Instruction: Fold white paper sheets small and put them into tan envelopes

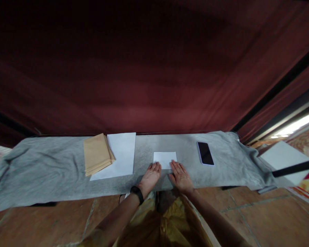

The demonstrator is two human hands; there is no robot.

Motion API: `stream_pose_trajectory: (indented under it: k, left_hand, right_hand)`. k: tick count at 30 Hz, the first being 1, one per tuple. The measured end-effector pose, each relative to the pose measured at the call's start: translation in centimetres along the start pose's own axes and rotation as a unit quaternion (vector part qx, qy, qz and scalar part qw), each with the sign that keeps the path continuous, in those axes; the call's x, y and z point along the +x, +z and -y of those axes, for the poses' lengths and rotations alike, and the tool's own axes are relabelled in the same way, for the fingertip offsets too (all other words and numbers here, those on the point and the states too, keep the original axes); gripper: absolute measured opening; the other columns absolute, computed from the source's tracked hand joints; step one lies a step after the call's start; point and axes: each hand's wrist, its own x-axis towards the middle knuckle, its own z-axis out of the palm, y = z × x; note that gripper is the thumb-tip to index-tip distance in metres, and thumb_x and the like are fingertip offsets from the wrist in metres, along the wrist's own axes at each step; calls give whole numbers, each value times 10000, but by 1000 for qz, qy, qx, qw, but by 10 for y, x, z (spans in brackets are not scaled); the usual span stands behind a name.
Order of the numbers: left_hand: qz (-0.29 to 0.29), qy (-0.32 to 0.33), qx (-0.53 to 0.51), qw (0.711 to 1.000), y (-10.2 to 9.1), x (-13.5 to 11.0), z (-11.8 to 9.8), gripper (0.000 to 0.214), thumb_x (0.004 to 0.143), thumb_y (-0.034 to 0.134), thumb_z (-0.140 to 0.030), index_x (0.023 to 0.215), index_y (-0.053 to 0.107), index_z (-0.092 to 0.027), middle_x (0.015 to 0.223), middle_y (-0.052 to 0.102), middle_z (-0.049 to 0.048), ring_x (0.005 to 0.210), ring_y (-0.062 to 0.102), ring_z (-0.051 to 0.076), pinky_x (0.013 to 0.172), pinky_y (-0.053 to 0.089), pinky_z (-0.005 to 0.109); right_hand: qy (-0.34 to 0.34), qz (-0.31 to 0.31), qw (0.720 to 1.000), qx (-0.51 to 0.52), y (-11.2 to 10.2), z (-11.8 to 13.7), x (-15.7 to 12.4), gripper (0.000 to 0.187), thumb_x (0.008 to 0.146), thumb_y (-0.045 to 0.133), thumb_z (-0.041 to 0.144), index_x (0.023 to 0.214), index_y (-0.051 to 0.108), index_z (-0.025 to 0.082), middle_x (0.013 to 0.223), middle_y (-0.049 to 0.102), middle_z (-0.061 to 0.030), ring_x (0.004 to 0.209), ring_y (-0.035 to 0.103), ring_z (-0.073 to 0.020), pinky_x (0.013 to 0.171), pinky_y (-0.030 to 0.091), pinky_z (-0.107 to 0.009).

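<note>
- White paper (164, 156) lies on the grey cloth (145, 142) just ahead of me, between the large sheet (125, 151) and the phone (206, 153).
- My left hand (151, 176) and right hand (182, 176) rest flat at its near corners, fingers extended, gripping nothing.
- Uneven pressure from my fingertips could skew it; the cloth bunching underneath might put a crease in it.

Left hand (151, 175) and right hand (180, 175) apart, fingers (157, 167) extended, forearms (118, 213) angled inward.
</note>
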Motion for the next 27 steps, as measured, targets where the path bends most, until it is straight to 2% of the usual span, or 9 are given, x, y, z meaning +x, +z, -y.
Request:
stream_pose_trajectory:
  k: [5,10,15,19,21,22,24,26,27]
  left_hand:
    - [6,21,28,999,-9,5,-5,627,830,351,56,1360,591,-179,1409,633,152,1333,589,269,1073,516,476]
    - [3,25,22,999,-23,8,-6,465,861,414,36,1209,644,-170,1312,667,182,1244,625,290,952,552,430]
    - [-27,24,16,999,-48,2,-4,342,905,456,-2,1155,634,-154,1227,694,169,1164,641,274,1036,475,435]
    - [-82,-39,-80,993,-71,-4,5,254,972,463,-99,1107,652,-203,1081,732,107,1039,678,248,954,493,384]
    - [-112,-110,-197,968,-76,-2,13,203,996,481,-180,1048,672,-222,963,739,71,902,690,229,835,508,347]
    - [-125,-143,-267,945,-76,1,17,179,994,503,-216,1020,680,-225,917,734,54,844,684,216,786,504,329]
    - [-145,-201,-424,871,-70,6,24,120,955,575,-262,972,685,-218,837,712,24,773,664,188,724,491,293]
    - [-154,-242,-550,784,-57,10,27,119,914,619,-283,977,678,-201,780,686,3,744,655,169,688,488,264]
    - [-153,-254,-581,758,-49,11,27,154,908,618,-291,1014,672,-192,773,683,-1,734,657,164,670,491,255]
  right_hand:
    - [7,6,1000,11,-2,0,0,581,1048,451,386,1562,423,118,1585,477,-138,1476,438,-248,1241,312,-444]
    - [25,0,998,52,-2,-2,3,525,1012,520,335,1504,513,150,1569,505,-124,1447,474,-253,1226,343,-455]
    - [52,-39,984,165,-13,-11,17,418,940,534,205,1338,660,194,1425,647,-121,1345,576,-247,1166,428,-483]
    - [117,-65,950,282,-30,-18,28,266,954,531,309,1095,740,227,1240,747,-94,1176,677,-242,1095,479,-459]
    - [152,-68,938,304,-34,-20,34,302,975,509,419,1025,731,221,1065,784,-81,986,722,-228,923,558,-382]
    - [165,-67,936,303,-35,-20,37,348,984,486,470,995,721,214,958,784,-69,875,720,-217,813,568,-342]
    - [189,-66,935,293,-33,-20,43,439,993,431,552,924,694,207,771,738,-36,697,666,-192,647,523,-286]
    - [214,-68,934,278,-28,-18,49,495,992,392,599,858,661,206,681,684,-15,621,611,-173,585,468,-261]
    - [225,-70,934,269,-25,-17,52,508,992,380,608,845,650,204,671,673,-13,612,599,-168,582,453,-257]
